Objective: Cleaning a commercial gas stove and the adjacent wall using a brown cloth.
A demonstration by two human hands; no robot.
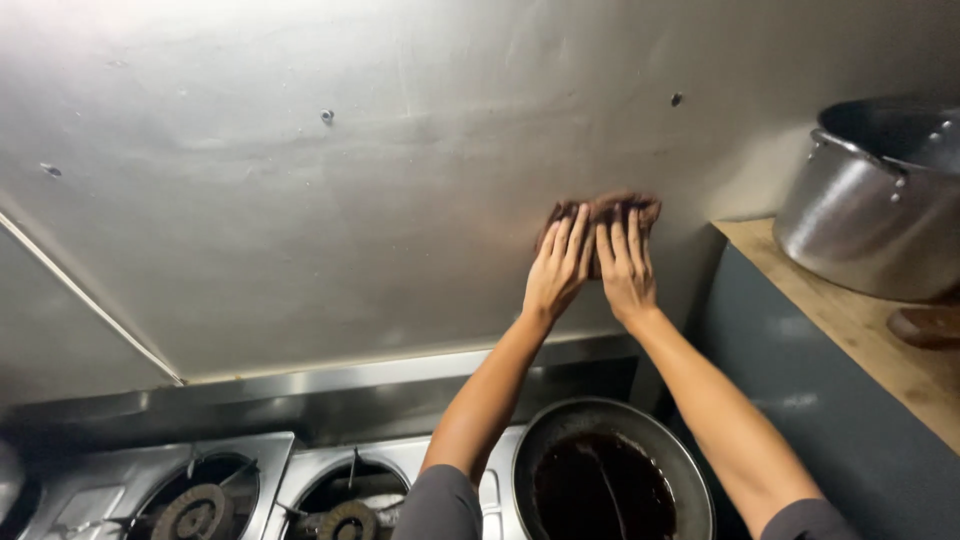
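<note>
No packages, labels, signs or screens are to be seen in the head view. Only bare, unmarked surfaces are presented, and no printed or displayed matter is carried by any of them.

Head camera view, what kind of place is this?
Likely a commercial kitchen: a steel wall panel behind gas burners, a wok and a large metal pot. Both hands press a brown cloth to the wall.
</note>
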